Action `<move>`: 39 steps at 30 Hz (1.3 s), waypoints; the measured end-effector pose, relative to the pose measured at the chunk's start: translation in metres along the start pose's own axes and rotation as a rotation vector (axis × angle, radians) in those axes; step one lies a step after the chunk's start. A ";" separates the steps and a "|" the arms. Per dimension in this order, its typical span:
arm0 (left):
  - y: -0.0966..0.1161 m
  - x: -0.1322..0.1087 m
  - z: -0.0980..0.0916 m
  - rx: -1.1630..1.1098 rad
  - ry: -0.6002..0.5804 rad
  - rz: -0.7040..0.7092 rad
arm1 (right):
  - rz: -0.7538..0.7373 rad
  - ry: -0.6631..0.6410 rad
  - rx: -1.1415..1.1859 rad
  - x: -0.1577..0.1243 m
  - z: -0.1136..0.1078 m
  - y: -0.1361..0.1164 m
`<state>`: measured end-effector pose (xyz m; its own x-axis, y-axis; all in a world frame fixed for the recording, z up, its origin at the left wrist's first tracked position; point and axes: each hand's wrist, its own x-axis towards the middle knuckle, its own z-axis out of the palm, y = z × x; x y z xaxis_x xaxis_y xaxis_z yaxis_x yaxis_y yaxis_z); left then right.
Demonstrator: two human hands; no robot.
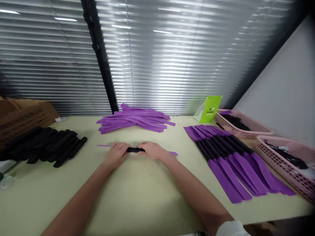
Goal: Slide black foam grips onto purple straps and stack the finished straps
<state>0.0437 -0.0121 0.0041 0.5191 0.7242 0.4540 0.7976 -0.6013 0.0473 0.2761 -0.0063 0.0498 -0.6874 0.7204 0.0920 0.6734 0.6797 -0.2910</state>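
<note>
In the head view, both of my hands are closed around a black ribbed sleeve (134, 149) near the middle of the table. My left hand (118, 154) grips its left end, and my right hand (153, 150) has the right end. A thin purple strip (174, 153) sticks out past each hand, in line with the sleeve. Purple strips (135, 120) lie in a loose heap beyond my hands. To the right, several purple strips with black sleeves around their middles (221, 146) lie side by side. My fingertips are mostly hidden.
A pile of black tubes (46, 146) lies at left beside a cardboard box (29, 116). Two pink baskets (261, 132) with black items stand at right. A green pouch (209, 109) is at the back, before window blinds (157, 65). The pale table (137, 200) ends at lower right.
</note>
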 end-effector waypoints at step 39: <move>0.051 0.000 0.002 0.064 0.245 0.190 | 1.117 0.370 -0.422 -0.189 -0.079 0.066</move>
<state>0.0849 -0.0424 0.0043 0.5776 0.4934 0.6503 0.7149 -0.6903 -0.1113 0.4718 -0.0864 0.0885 0.3869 0.8805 0.2738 0.9206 -0.3857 -0.0608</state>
